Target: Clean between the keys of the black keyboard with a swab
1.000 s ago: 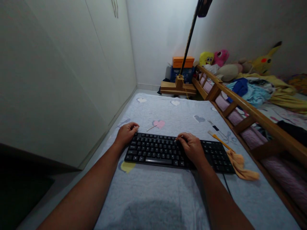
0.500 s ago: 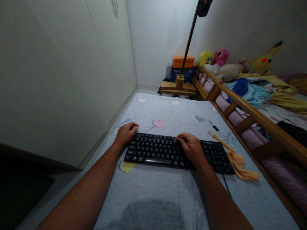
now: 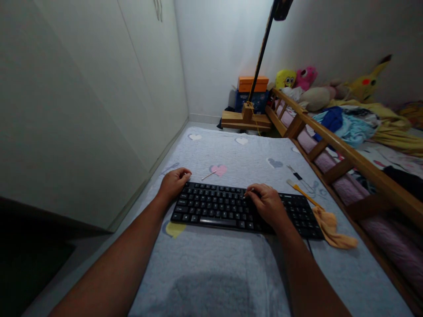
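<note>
Taking the keyboard's middle as the centre of the clock, with 12 pointing away from you, your work seemed under way rather than finished: your right hand (image 3: 266, 203) was over the keys just to the 2 o'clock side, finger and thumb pinched together on what looked like a thin pale stick (image 3: 245, 197), mostly hidden, its tip down by the keys. Your left hand (image 3: 174, 184) was curled at the far corner, towards 10 o'clock; whether it gripped the edge or only rested there, you couldn't tell. Nothing showed which keys you had already gone over, so how much was left stayed unclear. A cotton swab (image 3: 209, 175) lay loose at 11, a thin metal tool with a black band (image 3: 297, 176) at 2, and a yellow-handled brush (image 3: 306, 194) between 2 and 3, none of them in your hands. The black keyboard (image 3: 214, 205) itself lay flat and lengthwise across the pale blue blanket (image 3: 211, 259), its near edge facing you. Its keys carried white legends, the visible ones all seemed seated, and the long space bar (image 3: 218, 221) had a shine. An orange cloth (image 3: 333, 231) lay bunched against its 3 o'clock end, and a black cable (image 3: 309, 248) ran out at 4.
</note>
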Action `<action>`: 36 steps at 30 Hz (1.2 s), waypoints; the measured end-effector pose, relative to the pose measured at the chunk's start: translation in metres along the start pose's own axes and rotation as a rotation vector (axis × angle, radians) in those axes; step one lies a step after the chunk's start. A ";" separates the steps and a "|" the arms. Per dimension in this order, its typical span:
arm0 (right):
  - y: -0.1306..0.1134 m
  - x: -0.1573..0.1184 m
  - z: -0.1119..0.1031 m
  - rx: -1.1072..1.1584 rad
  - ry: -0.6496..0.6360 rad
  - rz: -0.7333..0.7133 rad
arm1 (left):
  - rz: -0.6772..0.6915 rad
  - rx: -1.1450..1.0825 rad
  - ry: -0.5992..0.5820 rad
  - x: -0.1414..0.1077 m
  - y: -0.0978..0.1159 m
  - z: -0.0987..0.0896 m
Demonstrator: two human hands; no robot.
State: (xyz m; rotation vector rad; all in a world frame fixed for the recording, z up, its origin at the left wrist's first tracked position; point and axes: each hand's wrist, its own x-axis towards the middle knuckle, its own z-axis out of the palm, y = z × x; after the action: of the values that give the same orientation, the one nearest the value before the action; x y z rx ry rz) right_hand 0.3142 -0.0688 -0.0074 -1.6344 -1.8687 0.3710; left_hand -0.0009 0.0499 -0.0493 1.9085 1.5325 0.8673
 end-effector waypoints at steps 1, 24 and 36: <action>0.000 0.000 0.000 -0.006 -0.004 -0.004 | -0.001 0.002 -0.001 0.000 0.000 0.000; -0.009 -0.002 0.006 0.074 -0.037 -0.015 | -0.006 0.005 -0.002 0.000 0.000 0.000; -0.001 -0.002 -0.002 0.072 -0.056 -0.002 | 0.011 -0.008 -0.010 0.001 -0.005 0.002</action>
State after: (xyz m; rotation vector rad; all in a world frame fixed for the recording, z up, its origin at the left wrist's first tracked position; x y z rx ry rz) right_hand 0.3149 -0.0715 -0.0056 -1.5893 -1.8752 0.4820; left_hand -0.0025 0.0523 -0.0536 1.9137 1.5121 0.8666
